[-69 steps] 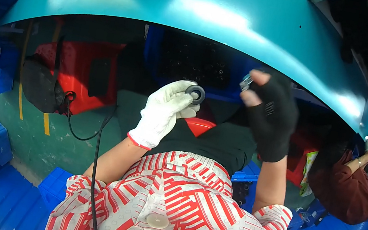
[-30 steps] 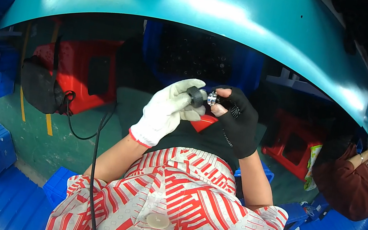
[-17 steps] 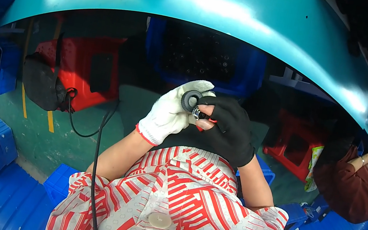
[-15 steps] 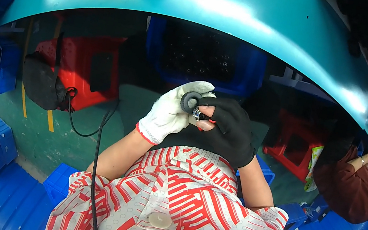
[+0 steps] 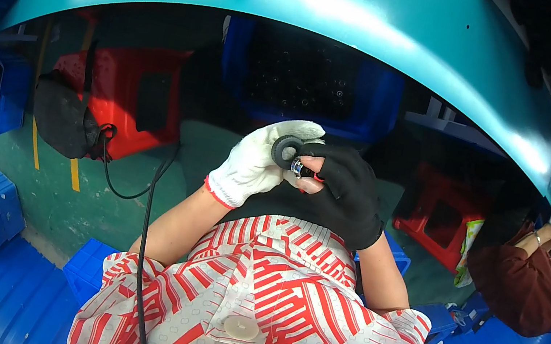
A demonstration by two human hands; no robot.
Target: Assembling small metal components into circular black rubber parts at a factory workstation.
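Observation:
My left hand [image 5: 246,170], in a white knitted glove with a red cuff, is closed around a black ring-shaped part [image 5: 278,149] and holds it up in front of my waist. My right hand [image 5: 349,192] wears a black glove with bare fingertips. Its thumb and fingers pinch a small dark cylindrical piece with a shiny metal band [image 5: 297,168], whose end meets the edge of the ring. A bit of red shows beside that piece. The fingers hide most of it, so its exact kind cannot be made out.
A teal worktop [image 5: 306,0] curves across the front. Under it stands a blue crate [image 5: 379,109] with several small rings inside. Red stools [image 5: 107,83] flank me, a dark bag [image 5: 65,113] on the left one. A black cable [image 5: 146,230] hangs down. A co-worker [image 5: 521,282] sits at right.
Both hands stay together at nearly the same spot with the same grips. The banded piece and fingertips have shifted very slightly. The co-worker's gloved hand has moved a little.

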